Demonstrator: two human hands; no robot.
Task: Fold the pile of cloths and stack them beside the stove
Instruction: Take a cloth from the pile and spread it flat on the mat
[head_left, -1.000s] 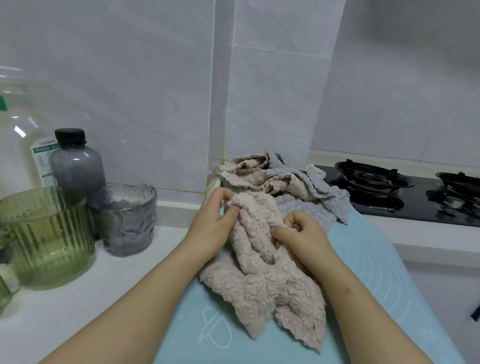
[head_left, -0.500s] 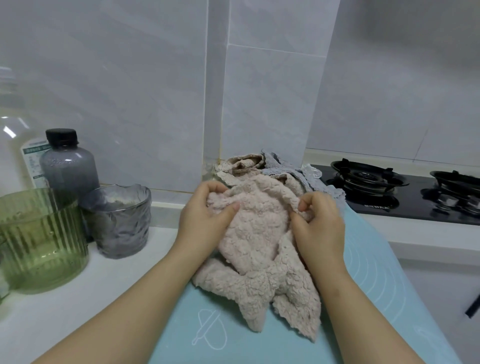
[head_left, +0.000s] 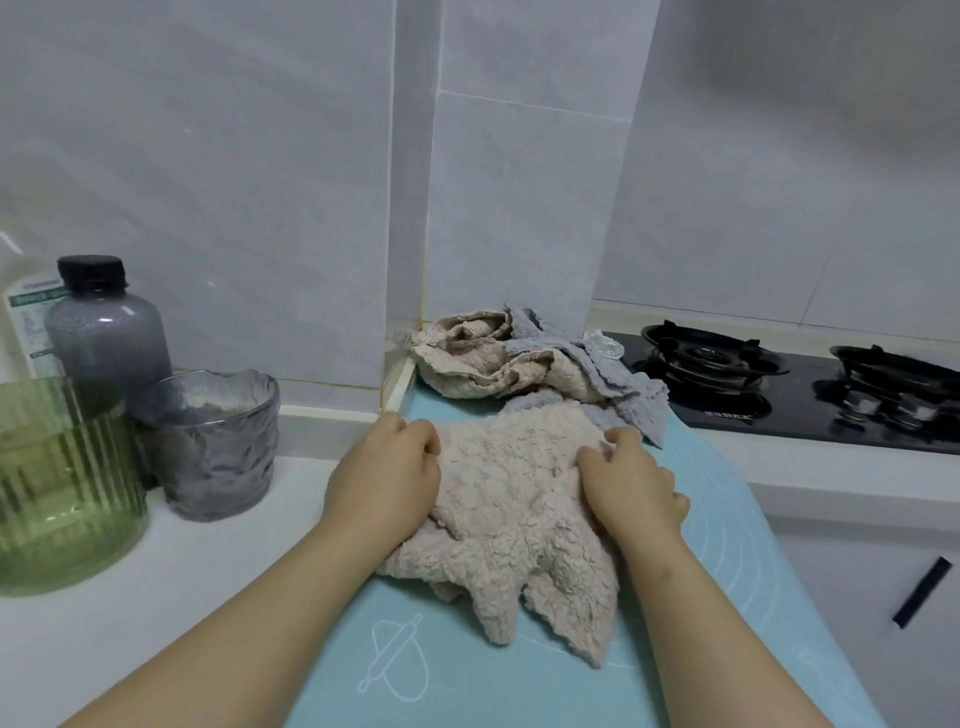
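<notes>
My left hand (head_left: 387, 470) curls round the left edge of the pink cloth (head_left: 514, 514), and my right hand (head_left: 631, 480) grips its right edge with bent fingers (the thumb sticks out sideways). The cloth lies crumpled on the teal mat (head_left: 467, 675) between my hands. Just behind it the heap of unfolded cloths (head_left: 519, 364) sits against the tiled corner, with the stove (head_left: 779, 384) beside it on the right. A grey glass (head_left: 213, 447) and a green glass (head_left: 62, 488) stand at my left.
</notes>
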